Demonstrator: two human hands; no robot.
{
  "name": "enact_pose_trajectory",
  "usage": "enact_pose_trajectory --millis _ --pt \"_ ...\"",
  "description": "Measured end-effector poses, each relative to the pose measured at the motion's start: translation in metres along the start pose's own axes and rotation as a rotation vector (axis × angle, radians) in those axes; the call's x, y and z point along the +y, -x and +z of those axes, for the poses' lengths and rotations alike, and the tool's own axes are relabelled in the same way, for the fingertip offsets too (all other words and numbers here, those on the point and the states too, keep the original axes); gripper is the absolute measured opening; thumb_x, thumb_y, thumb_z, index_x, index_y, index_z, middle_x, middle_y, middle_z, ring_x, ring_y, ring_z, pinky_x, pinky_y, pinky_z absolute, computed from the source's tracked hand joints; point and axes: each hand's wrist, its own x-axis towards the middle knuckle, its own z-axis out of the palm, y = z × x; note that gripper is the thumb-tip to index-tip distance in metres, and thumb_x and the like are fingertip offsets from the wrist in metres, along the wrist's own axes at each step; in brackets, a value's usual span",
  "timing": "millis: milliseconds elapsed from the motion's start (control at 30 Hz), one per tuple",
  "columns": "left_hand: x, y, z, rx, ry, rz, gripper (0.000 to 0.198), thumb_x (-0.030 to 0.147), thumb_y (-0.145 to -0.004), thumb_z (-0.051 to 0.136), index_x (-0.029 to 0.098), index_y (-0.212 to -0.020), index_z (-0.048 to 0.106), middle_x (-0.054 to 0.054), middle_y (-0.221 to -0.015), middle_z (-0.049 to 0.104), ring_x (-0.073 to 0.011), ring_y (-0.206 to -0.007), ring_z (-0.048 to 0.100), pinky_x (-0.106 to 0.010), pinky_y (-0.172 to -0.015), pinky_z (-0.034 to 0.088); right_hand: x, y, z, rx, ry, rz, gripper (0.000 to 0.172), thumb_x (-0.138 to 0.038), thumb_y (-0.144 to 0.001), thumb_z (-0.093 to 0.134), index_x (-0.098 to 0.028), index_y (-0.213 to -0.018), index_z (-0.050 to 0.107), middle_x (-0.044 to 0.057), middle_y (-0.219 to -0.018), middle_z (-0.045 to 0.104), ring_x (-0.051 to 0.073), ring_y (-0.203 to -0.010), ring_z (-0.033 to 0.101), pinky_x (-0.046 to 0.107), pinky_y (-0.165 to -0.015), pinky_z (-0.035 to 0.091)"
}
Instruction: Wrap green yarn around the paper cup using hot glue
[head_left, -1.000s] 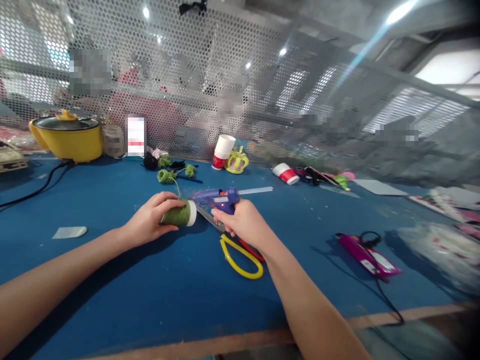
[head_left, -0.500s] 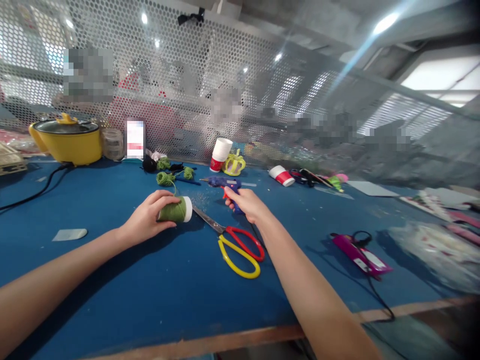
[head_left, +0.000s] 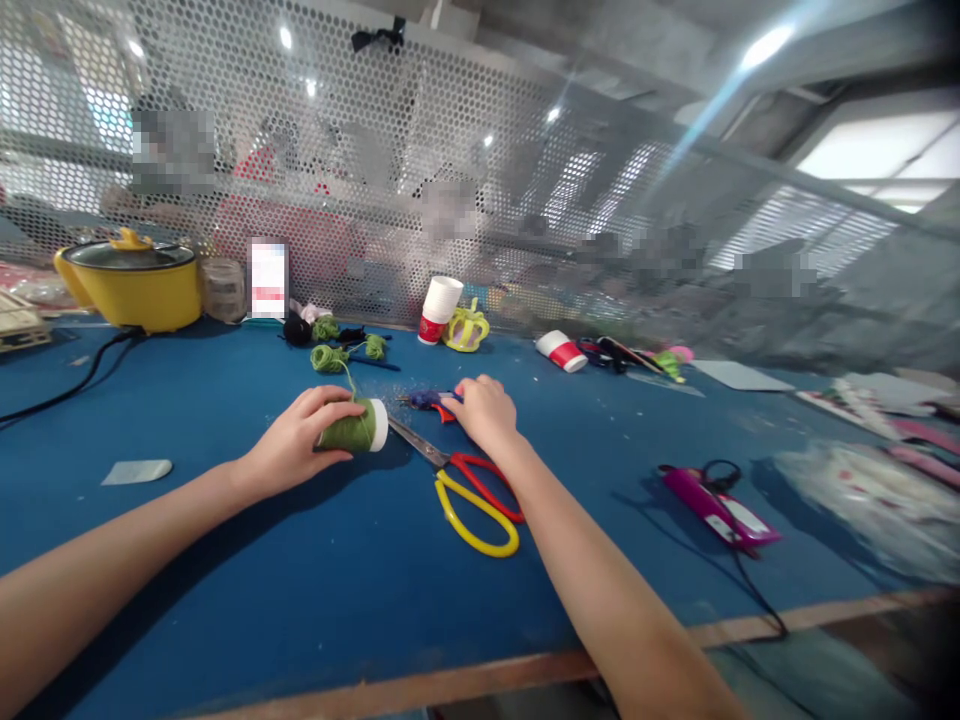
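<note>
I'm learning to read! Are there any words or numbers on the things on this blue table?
None can be read.
White card by the mesh: blurred out.
Red-and-white paper cups: print too small.
Magenta tool, white label: too small.
In the left hand, the green yarn-wrapped cup: no writing shows.

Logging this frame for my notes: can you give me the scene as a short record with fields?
Surface: blue table
Left hand: wrapped around a yarn-covered cup lying on its side
Right hand: laid over a blue glue gun on the table; grip unclear
Between hands: scissors with red and yellow handles, lying flat
Back left: yellow pot
</note>
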Motion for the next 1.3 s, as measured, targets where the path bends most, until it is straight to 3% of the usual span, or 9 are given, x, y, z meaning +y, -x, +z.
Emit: enact_pose_trajectory --millis 67,133,267,333,533,767,967,1300 --pt "0.002 0.001 0.001 -0.011 -0.011 0.023 0.042 0.02 -0.076 0.061 0.023 -0.114 0.045 -0.01 -0.115 0.046 -0.0255 -0.107 0.047 -0.044 -0.09 0.043 -0.021 0.005 -0.006 0.005 0.014 -0.223 0.022 -0.035 -0.077 0.054 -0.016 -0.072 0.065 0.01 -0.085 0.061 0.02 -0.086 0.054 0.028 -0.073 0.038" --pt "0.003 0.001 0.0 -0.027 -0.017 0.045 0.043 0.02 -0.076 0.061 0.024 -0.116 0.044 -0.01 -0.116 0.046 -0.0257 -0.107 0.046 -0.044 -0.09 0.043 -0.045 0.011 -0.008 -0.151 -0.135 -0.397 0.036 -0.043 -0.082 0.045 -0.016 -0.069 0.064 0.007 -0.077 0.061 0.016 -0.074 0.055 0.026 -0.069 0.038" --pt "0.005 0.001 0.0 -0.041 -0.029 0.105 0.044 0.02 -0.077 0.059 0.024 -0.117 0.043 -0.01 -0.116 0.046 -0.0264 -0.108 0.045 -0.044 -0.09 0.043 -0.08 0.019 -0.001 -0.473 -0.377 -0.402 0.051 -0.056 -0.079 0.039 -0.014 -0.059 0.06 0.0 -0.053 0.052 0.011 -0.052 0.047 0.023 -0.053 0.036" --pt "0.005 0.001 0.0 -0.04 -0.046 0.122 0.042 0.019 -0.077 0.059 0.023 -0.116 0.044 -0.011 -0.116 0.046 -0.0271 -0.108 0.045 -0.044 -0.09 0.043 -0.088 0.021 0.004 -0.545 -0.479 -0.387 0.047 -0.055 -0.077 0.044 -0.014 -0.059 0.058 -0.002 -0.049 0.049 0.009 -0.048 0.043 0.022 -0.05 0.034" --pt "0.007 0.001 -0.002 -0.083 -0.013 0.09 0.044 0.019 -0.077 0.059 0.025 -0.118 0.043 -0.01 -0.118 0.044 -0.0267 -0.109 0.045 -0.044 -0.09 0.043 -0.087 0.024 0.011 -0.403 -0.736 -0.251 0.015 -0.029 -0.069 0.058 -0.014 -0.066 0.057 -0.003 -0.058 0.052 0.008 -0.053 0.044 0.021 -0.055 0.036" --pt "0.01 -0.002 -0.002 -0.023 0.211 -0.084 0.052 0.03 -0.074 0.063 0.022 -0.119 0.04 -0.009 -0.113 0.048 -0.0239 -0.107 0.048 -0.041 -0.09 0.042 -0.075 0.017 0.009 -0.202 -0.941 -0.215 0.017 -0.03 -0.073 0.052 -0.015 -0.065 0.054 0.0 -0.065 0.056 0.009 -0.059 0.047 0.024 -0.061 0.038" --pt "0.01 -0.003 0.0 -0.07 0.382 -0.252 0.049 0.036 -0.069 0.066 0.019 -0.111 0.048 -0.007 -0.105 0.052 -0.0219 -0.094 0.054 -0.031 -0.07 0.049 -0.072 0.015 0.002 -0.144 -0.99 -0.144 0.014 -0.028 -0.074 0.052 -0.016 -0.067 0.051 -0.001 -0.062 0.055 0.008 -0.055 0.046 0.023 -0.057 0.037" --pt "0.015 -0.003 -0.003 -0.087 0.369 -0.153 0.05 0.034 -0.069 0.067 0.018 -0.111 0.048 -0.008 -0.105 0.052 -0.0219 -0.098 0.051 -0.035 -0.083 0.044 -0.071 0.015 0.012 -0.119 -0.867 -0.197 0.017 -0.03 -0.075 0.052 -0.017 -0.065 0.05 -0.001 -0.06 0.054 0.008 -0.05 0.042 0.023 -0.051 0.034"
